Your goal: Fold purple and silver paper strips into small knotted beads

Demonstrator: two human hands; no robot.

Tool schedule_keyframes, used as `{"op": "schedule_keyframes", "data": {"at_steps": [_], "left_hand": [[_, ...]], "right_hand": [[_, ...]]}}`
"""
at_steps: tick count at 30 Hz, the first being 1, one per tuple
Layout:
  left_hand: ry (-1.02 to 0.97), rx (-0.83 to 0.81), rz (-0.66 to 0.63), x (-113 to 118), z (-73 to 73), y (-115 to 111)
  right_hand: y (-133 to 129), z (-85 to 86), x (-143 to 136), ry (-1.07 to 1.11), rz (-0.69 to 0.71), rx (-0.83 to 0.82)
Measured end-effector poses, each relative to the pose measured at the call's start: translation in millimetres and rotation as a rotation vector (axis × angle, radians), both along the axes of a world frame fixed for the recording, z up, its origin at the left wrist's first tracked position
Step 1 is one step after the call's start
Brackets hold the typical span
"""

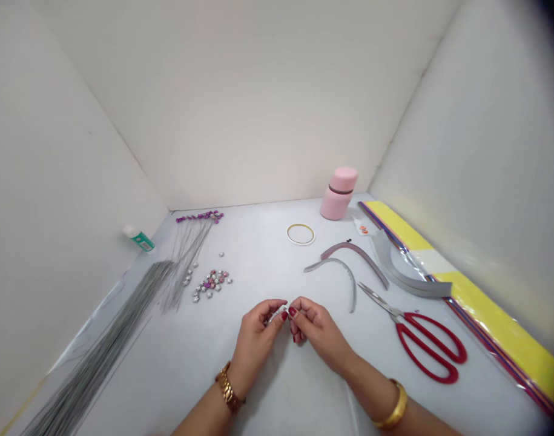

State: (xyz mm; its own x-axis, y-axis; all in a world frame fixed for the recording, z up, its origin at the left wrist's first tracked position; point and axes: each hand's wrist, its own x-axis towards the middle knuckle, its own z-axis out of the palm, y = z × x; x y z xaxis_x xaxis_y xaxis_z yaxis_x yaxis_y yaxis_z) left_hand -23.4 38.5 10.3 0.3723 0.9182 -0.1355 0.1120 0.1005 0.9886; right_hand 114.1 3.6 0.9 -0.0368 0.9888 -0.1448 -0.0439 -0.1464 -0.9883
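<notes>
My left hand point(260, 330) is closed around a small silvery strip point(277, 314), its thumb and fingers pinching it above the table. Just to the right, my right hand point(313, 330) pinches at the strip's end, fingertips almost touching those of the left. Most of the strip is hidden by the fingers. Left of the hands lies a pile of small silver, pink and purple folded stars point(213, 283). A curved silver paper strip point(349, 275) and a curved dusky-pink strip point(367, 259) rest beyond my right hand.
Red-handled scissors point(397, 315) lie at the right, near grey strips point(404, 281) and yellow packaged sheets point(485, 309). A pink bottle point(336, 197), small glue bottle point(362, 227) and tape ring point(301, 234) stand or lie behind. Grey wires point(108, 339), purple-tipped stems point(197, 230) and a green-white bottle point(140, 238) are left.
</notes>
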Motion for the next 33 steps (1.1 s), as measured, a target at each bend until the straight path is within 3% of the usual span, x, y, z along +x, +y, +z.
{"op": "schedule_keyframes", "data": {"at_steps": [13, 24, 33], "left_hand": [[0.011, -0.003, 0.035, -1.5, 3.2, 0.4], [-0.14, -0.176, 0.01, 2.3, -2.3, 1.0], [-0.172, -0.22, 0.069, 4.0, -6.2, 2.1]], "right_hand": [[-0.7, 3.2, -0.2, -0.043, 0.044, -0.004], [-2.6, 6.6, 3.8, -0.307, 0.085, 0.206], [-3.7, 7.7, 1.5, -0.318, 0.112, 0.19]]}}
